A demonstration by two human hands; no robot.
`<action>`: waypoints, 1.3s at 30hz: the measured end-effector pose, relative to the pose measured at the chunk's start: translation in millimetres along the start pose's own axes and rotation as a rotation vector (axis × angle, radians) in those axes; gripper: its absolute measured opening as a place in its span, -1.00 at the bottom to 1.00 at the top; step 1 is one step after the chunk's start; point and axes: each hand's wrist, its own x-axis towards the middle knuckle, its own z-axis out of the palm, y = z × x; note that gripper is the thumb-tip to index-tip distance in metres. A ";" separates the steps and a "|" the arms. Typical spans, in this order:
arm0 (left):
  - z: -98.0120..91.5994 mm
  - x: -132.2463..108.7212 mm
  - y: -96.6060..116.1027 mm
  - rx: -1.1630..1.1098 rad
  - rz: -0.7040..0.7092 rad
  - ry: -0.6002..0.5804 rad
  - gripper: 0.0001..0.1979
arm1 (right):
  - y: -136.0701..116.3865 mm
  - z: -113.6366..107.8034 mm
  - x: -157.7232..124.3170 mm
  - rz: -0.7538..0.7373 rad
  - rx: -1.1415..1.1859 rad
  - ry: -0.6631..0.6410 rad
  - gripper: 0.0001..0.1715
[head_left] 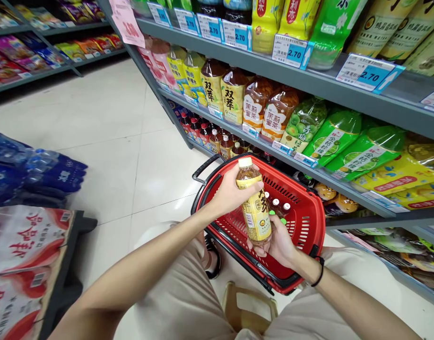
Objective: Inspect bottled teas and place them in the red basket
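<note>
A yellow-labelled drink bottle [254, 203] with a pale cap is held upright over a red shopping basket [305, 226]. My left hand [229, 191] wraps round the bottle's neck and shoulder. My right hand [279, 243] cups its base from below; a black band sits on that wrist. Inside the basket lie a few small bottles [279, 208] with white and green caps. The basket's black handle [206, 167] lies folded down on its far left rim.
Grey shelves [344, 89] on the right carry rows of bottled teas with 2.70 price tags. Blue water packs [36, 170] and red-printed cartons [21, 264] stand at the left. A small wooden stool [250, 307] shows between my knees. White tiled floor [114, 141] stretches ahead.
</note>
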 end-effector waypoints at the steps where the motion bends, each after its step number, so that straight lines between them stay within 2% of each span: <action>1: 0.1 -0.2 -0.1 0.001 0.003 -0.001 -0.52 | 0.3 -0.4 0.0 -0.001 0.008 -0.001 -0.33; 11: -0.3 0.9 -1.2 0.037 0.018 0.012 -0.57 | 0.9 -1.4 0.4 0.009 0.027 -0.013 -0.34; 39: 0.7 0.9 -2.8 0.033 0.022 0.007 -0.54 | -1.8 2.5 -2.5 0.031 0.013 0.011 -0.27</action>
